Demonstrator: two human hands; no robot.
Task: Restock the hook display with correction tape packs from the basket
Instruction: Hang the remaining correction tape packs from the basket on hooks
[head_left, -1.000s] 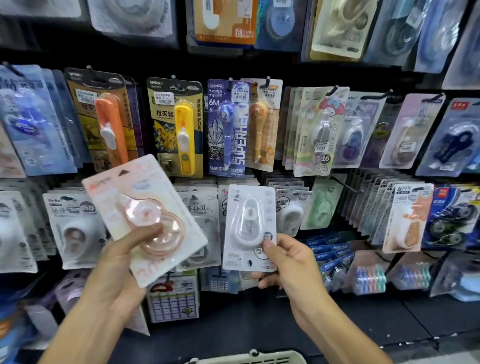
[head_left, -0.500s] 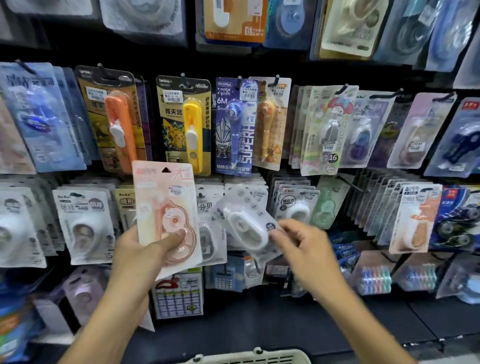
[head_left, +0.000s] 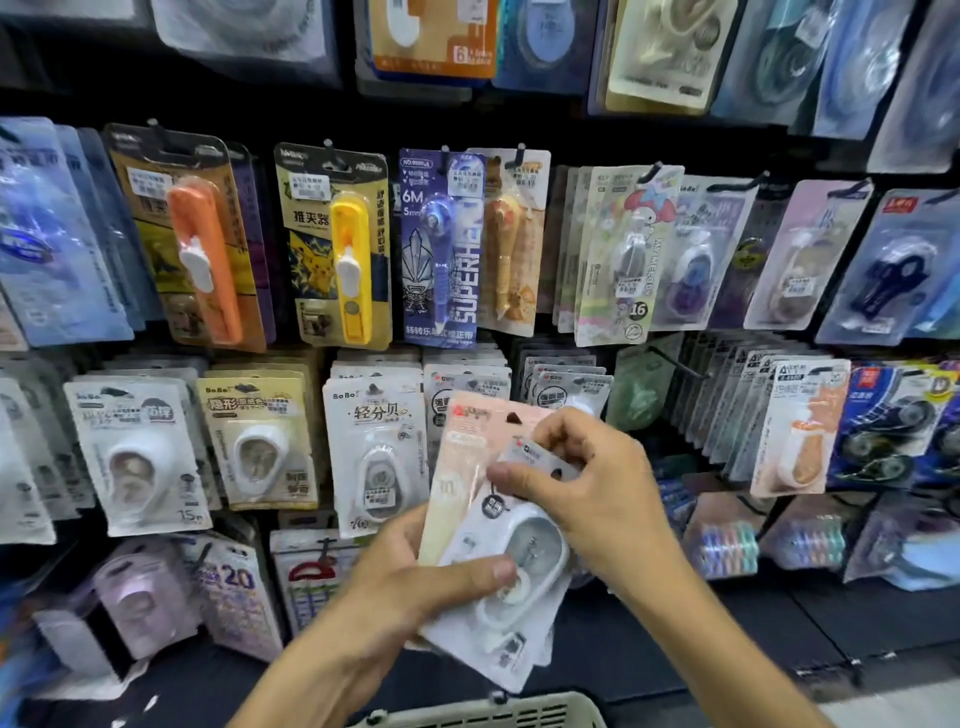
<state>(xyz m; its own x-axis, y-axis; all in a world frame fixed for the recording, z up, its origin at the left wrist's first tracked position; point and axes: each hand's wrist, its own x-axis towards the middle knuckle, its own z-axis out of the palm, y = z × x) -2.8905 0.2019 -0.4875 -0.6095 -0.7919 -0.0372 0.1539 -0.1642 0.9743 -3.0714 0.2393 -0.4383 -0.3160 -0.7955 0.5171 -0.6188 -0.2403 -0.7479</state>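
Note:
Two correction tape packs are stacked together in front of the hook display. The white pack (head_left: 511, 577) lies on top of the pink pack (head_left: 457, 467). My left hand (head_left: 415, 587) grips both from below, thumb pressed on the white pack's blister. My right hand (head_left: 587, 483) pinches the top edge of the white pack near its hang hole. The basket (head_left: 498, 712) shows only its pale rim at the bottom edge. Behind my hands hang rows of white packs (head_left: 379, 457) on hooks.
The black hook wall is crowded with blister packs: orange (head_left: 202, 254) and yellow (head_left: 353, 265) dispensers above, a purple pen-type pack (head_left: 441, 249), angled rows at the right (head_left: 800, 421). A dark shelf ledge (head_left: 727, 634) runs below.
My hands came together at the centre. The white pack, held apart in my right hand before, now lies over the pink pack, and my left hand holds both.

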